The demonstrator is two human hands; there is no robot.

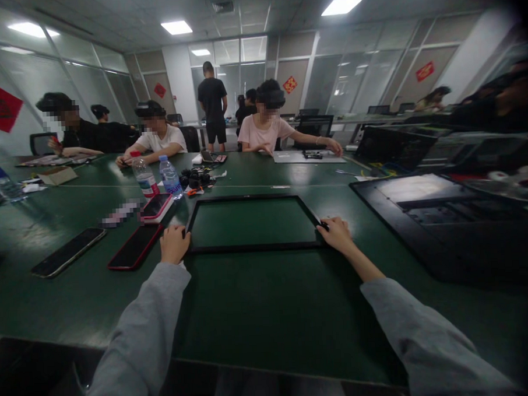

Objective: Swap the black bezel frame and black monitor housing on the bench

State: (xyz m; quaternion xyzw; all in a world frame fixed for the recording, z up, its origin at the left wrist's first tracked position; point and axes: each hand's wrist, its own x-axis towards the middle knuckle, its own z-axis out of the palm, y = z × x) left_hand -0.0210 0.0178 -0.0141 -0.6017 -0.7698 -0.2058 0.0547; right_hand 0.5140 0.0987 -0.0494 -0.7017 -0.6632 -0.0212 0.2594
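A thin black rectangular frame (253, 247), much like a monitor bezel, is in front of me, and the green tabletop shows through its opening. My left hand (175, 244) is closed around its left side near the front corner. On the opposite side, my right hand (337, 234) grips the right edge, fingers wrapped over it. Whether the frame rests on the table or is held slightly above it, I cannot tell. Just left of my left hand lies a phone with a red edge (135, 248).
Another dark phone (68, 252) lies farther left. A pink-rimmed phone (156, 207), a red-capped bottle (144, 175) and a blue-capped bottle (170, 177) stand beyond it. A large black panel (444, 231) occupies the right side. Across the green table (273, 314), several people sit working.
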